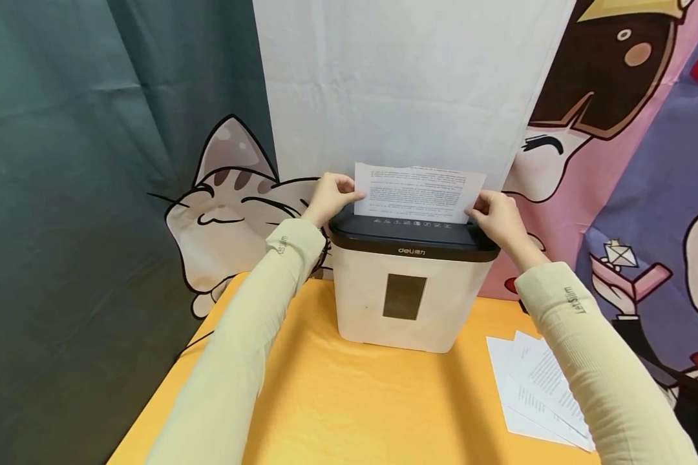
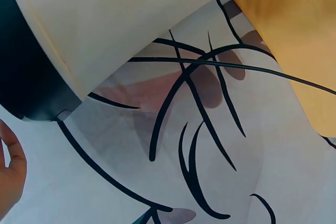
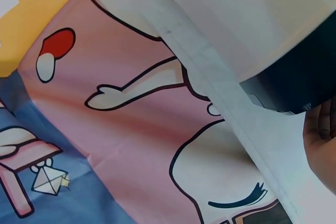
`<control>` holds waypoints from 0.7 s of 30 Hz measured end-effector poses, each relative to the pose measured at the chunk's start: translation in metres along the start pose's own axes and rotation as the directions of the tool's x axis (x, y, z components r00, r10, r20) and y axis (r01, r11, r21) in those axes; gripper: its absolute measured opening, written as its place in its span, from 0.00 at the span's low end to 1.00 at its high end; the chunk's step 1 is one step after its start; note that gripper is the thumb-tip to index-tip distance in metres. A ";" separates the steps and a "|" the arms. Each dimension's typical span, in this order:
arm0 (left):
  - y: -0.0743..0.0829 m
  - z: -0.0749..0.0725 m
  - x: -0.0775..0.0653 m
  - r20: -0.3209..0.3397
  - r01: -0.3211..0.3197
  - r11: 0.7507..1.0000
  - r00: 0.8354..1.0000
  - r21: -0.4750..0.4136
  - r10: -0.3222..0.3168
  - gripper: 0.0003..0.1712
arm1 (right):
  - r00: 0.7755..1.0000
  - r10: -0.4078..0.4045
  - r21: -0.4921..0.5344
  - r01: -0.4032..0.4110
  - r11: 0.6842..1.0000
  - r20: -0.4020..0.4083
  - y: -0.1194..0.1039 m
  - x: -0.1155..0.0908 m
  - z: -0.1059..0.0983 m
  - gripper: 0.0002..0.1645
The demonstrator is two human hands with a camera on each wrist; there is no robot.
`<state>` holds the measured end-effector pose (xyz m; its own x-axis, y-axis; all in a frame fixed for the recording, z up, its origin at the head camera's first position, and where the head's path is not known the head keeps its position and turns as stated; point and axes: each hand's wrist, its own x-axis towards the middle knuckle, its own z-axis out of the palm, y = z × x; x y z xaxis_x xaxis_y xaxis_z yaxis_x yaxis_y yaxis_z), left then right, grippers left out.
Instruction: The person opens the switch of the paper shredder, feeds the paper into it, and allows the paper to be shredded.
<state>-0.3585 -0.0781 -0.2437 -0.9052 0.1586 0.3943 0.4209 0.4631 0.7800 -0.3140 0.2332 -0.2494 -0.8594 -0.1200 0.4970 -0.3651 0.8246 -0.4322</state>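
Note:
A printed sheet of paper (image 1: 415,194) stands upright at the top slot of a white paper shredder (image 1: 355,290) with a dark lid. My left hand (image 1: 333,196) pinches the sheet's left edge between thumb and fingers. At the opposite edge, low and close over the lid, my right hand (image 1: 496,216) pinches the paper. The lower part of the sheet is hidden behind the lid's front. In the left wrist view only part of the left hand (image 2: 11,166) shows, beside the lid. The right wrist view catches the right hand (image 3: 321,142) under the lid's dark edge.
Several printed sheets (image 1: 538,387) lie overlapping on the yellow tabletop (image 1: 372,407), right of the shredder. A thin black cord (image 2: 252,67) runs beside the shredder at the left. Printed cartoon curtains (image 1: 407,84) hang close behind the table.

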 end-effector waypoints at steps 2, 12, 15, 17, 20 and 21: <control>-0.002 0.001 0.000 0.010 -0.002 1.000 1.000 0.025 0.002 0.10 | 1.000 0.010 -0.002 -0.010 1.000 0.006 0.001 -0.001 0.001 0.08; -0.008 0.003 -0.003 0.024 0.001 0.996 1.000 0.088 -0.003 0.10 | 0.999 0.004 -0.032 -0.002 0.999 0.051 0.002 -0.004 0.004 0.09; -0.009 0.003 -0.005 0.031 0.003 0.993 0.999 0.116 -0.007 0.10 | 0.998 0.002 -0.041 0.000 0.999 0.061 0.001 -0.004 0.004 0.09; -0.010 0.003 -0.005 0.035 0.002 0.992 0.999 0.127 -0.007 0.10 | 0.998 0.004 -0.042 -0.002 0.999 0.064 0.001 -0.004 0.005 0.09; -0.011 0.003 -0.005 0.034 -0.002 0.991 0.999 0.131 -0.002 0.10 | 0.998 0.008 -0.042 -0.005 0.999 0.059 0.001 -0.004 0.005 0.09; -0.011 0.003 -0.005 0.033 -0.002 0.991 0.999 0.130 -0.002 0.10 | 0.998 0.008 -0.042 -0.005 0.999 0.056 0.001 -0.004 0.006 0.09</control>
<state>-0.3588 -0.0812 -0.2561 -0.9075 0.1863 0.3766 0.4118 0.5723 0.7092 -0.3135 0.2313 -0.2559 -0.8807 -0.1443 0.4511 -0.3453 0.8475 -0.4031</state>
